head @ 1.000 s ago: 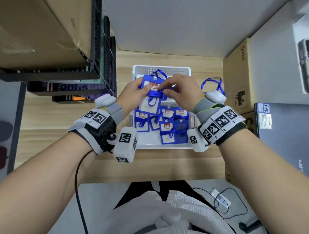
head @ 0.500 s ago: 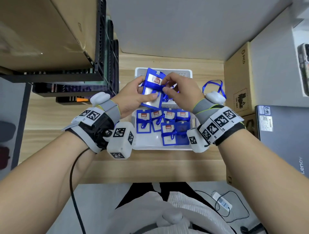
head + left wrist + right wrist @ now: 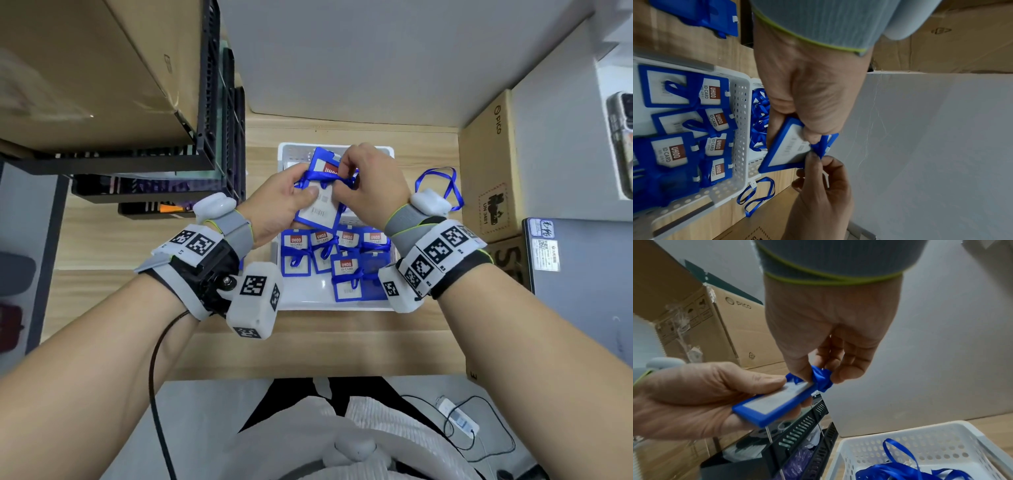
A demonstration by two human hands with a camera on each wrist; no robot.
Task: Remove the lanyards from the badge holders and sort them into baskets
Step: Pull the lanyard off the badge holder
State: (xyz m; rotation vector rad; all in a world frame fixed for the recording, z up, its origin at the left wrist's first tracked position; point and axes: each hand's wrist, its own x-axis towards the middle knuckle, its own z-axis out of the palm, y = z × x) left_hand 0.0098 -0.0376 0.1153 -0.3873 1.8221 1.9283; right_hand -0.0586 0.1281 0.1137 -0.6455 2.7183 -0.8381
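Badge holder [image 3: 320, 195]: held above the far basket [image 3: 291, 150], left hand [image 3: 277, 209] gripping its body, thumb on top. Lanyard [image 3: 821, 378]: bunched at the holder's top, pinched by right hand [image 3: 371, 181].

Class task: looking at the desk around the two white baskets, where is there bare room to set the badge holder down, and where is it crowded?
Free: the wooden strip between the near basket and the desk's front edge; also the wood between that basket and the black rack. Crowded: the near basket holds badge holders, the far basket holds lanyards, and a loose lanyard lies beside the cardboard box.
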